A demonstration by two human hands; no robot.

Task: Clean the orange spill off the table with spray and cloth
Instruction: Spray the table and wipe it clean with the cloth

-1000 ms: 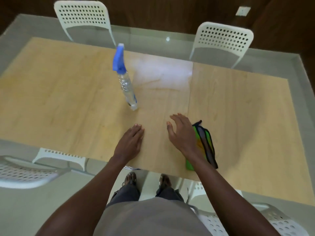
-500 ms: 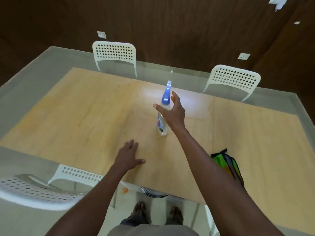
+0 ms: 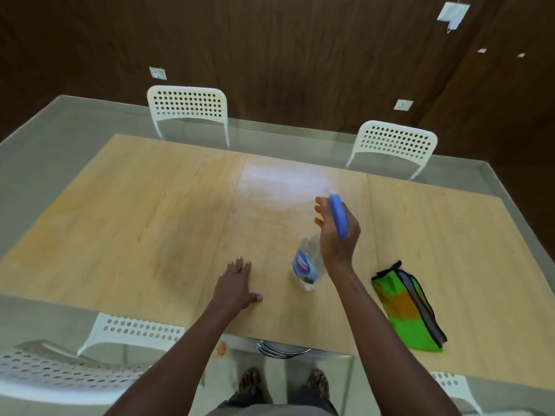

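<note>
my right hand point(image 3: 338, 235) clamps spray bottle point(image 3: 306, 267) neck, table point(image 3: 120, 223) centre; light, slick plastic. left hand point(image 3: 237, 283) flat, fingers spread. cloth point(image 3: 405, 307) at 4 o'clock, soft, pinch edge.

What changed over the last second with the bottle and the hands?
The right hand left the cloth, reached forward, gripped the spray bottle and tipped it off the table. The left hand stays flat on the table; the cloth lies unmoved.

Dark wood wall point(image 3: 270, 40), white perforated chairs point(image 3: 187, 105), pale floor point(image 3: 36, 124).
</note>
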